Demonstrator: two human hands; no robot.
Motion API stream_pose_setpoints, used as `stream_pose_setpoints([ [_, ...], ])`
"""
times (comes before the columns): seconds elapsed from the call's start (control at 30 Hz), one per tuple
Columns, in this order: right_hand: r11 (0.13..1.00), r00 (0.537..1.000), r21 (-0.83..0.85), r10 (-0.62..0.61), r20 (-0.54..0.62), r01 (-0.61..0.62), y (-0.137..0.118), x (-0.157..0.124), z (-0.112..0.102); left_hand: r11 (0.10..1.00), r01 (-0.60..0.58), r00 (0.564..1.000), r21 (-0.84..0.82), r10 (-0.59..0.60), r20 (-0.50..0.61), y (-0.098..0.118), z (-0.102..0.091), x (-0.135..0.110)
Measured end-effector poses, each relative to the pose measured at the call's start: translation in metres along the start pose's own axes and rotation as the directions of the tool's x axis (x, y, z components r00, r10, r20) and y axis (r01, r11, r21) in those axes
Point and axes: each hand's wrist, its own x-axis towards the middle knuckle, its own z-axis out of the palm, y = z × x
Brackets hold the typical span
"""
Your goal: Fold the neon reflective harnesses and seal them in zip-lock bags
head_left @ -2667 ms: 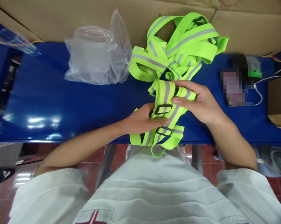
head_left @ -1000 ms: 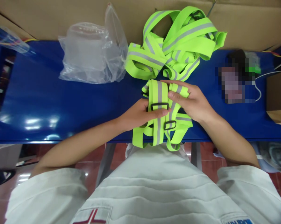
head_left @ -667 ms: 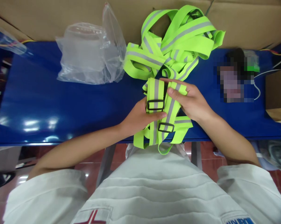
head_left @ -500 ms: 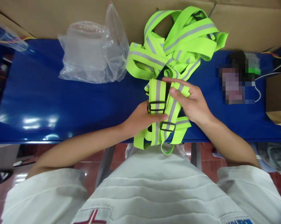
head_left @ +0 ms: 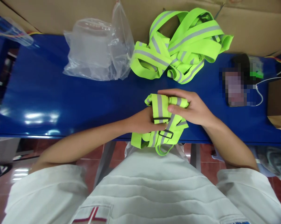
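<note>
Between my hands is a folded bundle of neon-yellow reflective straps [head_left: 160, 104] with grey stripes, held over the table's front edge. My left hand [head_left: 144, 120] is closed round its left side, thumb across the front near a black slide buckle [head_left: 161, 119]. A second black buckle [head_left: 166, 134] hangs just below that thumb. My right hand [head_left: 189, 107] grips the upper right part, thumb in front and fingers behind the straps. Loose loops dangle from the lower end of the bundle. My left fingers are mostly hidden behind it.
A tangled pile of the same straps [head_left: 184, 40] lies at the back of the blue table [head_left: 72, 105]. Left of it is a clear plastic bag [head_left: 91, 49]. A blurred-out phone-like item [head_left: 235, 88] with a white cable lies right, near a cardboard box [head_left: 279, 102].
The bundle has come down toward me, away from the pile. My right hand has moved slightly down, and the strap's upper right part is now folded over in it.
</note>
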Motion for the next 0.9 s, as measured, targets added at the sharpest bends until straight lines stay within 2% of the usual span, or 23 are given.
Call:
stream_pose_setpoints([
  [0.13, 0.999, 0.996, -0.011, -0.030, 0.089, 0.031, 0.001, -0.001, 0.002, 0.996, -0.012, 0.994, 0.087, 0.002, 0.112, -0.002, -0.007, -0.001],
  [0.23, 1.000, 0.997, -0.009, 0.005, 0.071, -0.005, 0.003, -0.001, 0.006, 0.997, 0.028, 0.991, 0.069, -0.037, 0.125, 0.002, -0.008, -0.001],
  [0.37, 0.999, 0.993, -0.004, 0.050, -0.106, -0.050, 0.004, -0.001, 0.007, 0.970, 0.198, 0.980, -0.141, -0.197, 0.020, 0.008, -0.002, 0.000],
  [0.43, 0.998, 0.979, -0.003, 0.058, -0.197, -0.060, 0.004, -0.001, 0.006, 0.923, 0.266, 0.962, -0.279, -0.273, 0.014, 0.012, 0.002, 0.000],
  [0.5, 0.996, 0.962, 0.044, 0.084, -0.261, -0.075, 0.003, -0.002, 0.006, 0.883, 0.283, 0.956, -0.375, -0.291, 0.037, 0.015, 0.005, -0.001],
  [0.57, 0.984, 0.941, 0.150, 0.135, -0.311, -0.092, 0.001, -0.003, 0.007, 0.896, 0.266, 0.962, -0.356, -0.272, 0.032, 0.018, 0.005, -0.002],
  [0.63, 0.954, 0.926, 0.278, 0.203, -0.317, -0.114, -0.002, -0.003, 0.006, 0.960, 0.201, 0.976, -0.194, -0.213, -0.043, 0.021, 0.003, -0.003],
  [0.7, 0.930, 0.928, 0.342, 0.243, -0.284, -0.139, -0.005, -0.004, 0.005, 0.995, 0.102, 0.989, 0.012, -0.100, -0.108, 0.022, -0.001, -0.003],
  [0.77, 0.930, 0.939, 0.327, 0.253, -0.234, -0.170, -0.006, -0.004, 0.003, 0.995, 0.017, 0.997, 0.103, -0.009, -0.075, 0.019, -0.005, -0.002],
  [0.83, 0.931, 0.945, 0.305, 0.264, -0.195, -0.197, -0.006, -0.004, 0.000, 0.997, -0.020, 1.000, 0.073, 0.020, 0.009, 0.015, -0.008, 0.000],
  [0.9, 0.913, 0.942, 0.339, 0.295, -0.157, -0.229, -0.005, -0.004, -0.001, 0.999, -0.035, 0.998, 0.042, 0.033, 0.048, 0.011, -0.011, 0.003],
])
